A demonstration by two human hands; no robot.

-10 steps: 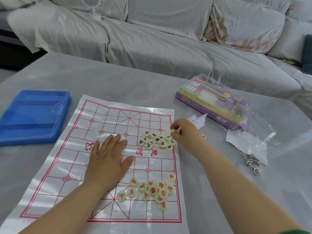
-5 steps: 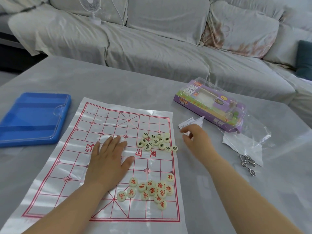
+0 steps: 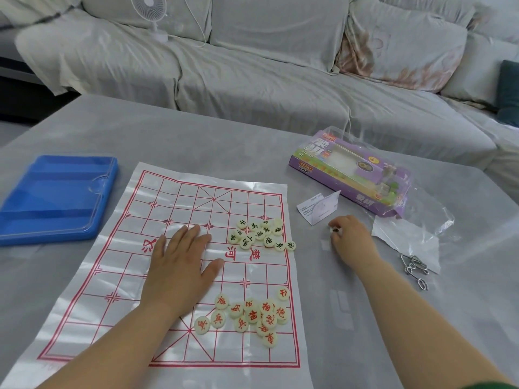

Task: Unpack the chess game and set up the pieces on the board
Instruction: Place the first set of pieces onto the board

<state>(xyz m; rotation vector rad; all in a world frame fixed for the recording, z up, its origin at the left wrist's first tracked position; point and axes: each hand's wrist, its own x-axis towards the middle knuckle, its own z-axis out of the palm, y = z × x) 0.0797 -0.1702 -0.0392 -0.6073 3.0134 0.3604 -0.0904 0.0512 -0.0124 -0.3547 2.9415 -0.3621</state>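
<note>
Blue case (image 3: 56, 197) left of the board (image 3: 112, 276), clear lid on, contents can't tell; purple box (image 3: 351, 169) at far right inside clear wrap, same. Left hand (image 3: 179, 265) lies flat on mid-board with straight fingers, black-lettered pieces (image 3: 261, 234) heaped just right of its fingertips, red-lettered pieces (image 3: 252, 315) heaped by its wrist. Right hand (image 3: 348, 240) is off-board on the table (image 3: 224, 141), fingers curled, pinching one black-marked piece (image 3: 334, 230) beside the paper slip (image 3: 318, 206).

A fan (image 3: 150, 12) stands on the sofa (image 3: 280, 88) (metal rings (image 3: 415, 267) on the table (image 3: 196, 136)).
</note>
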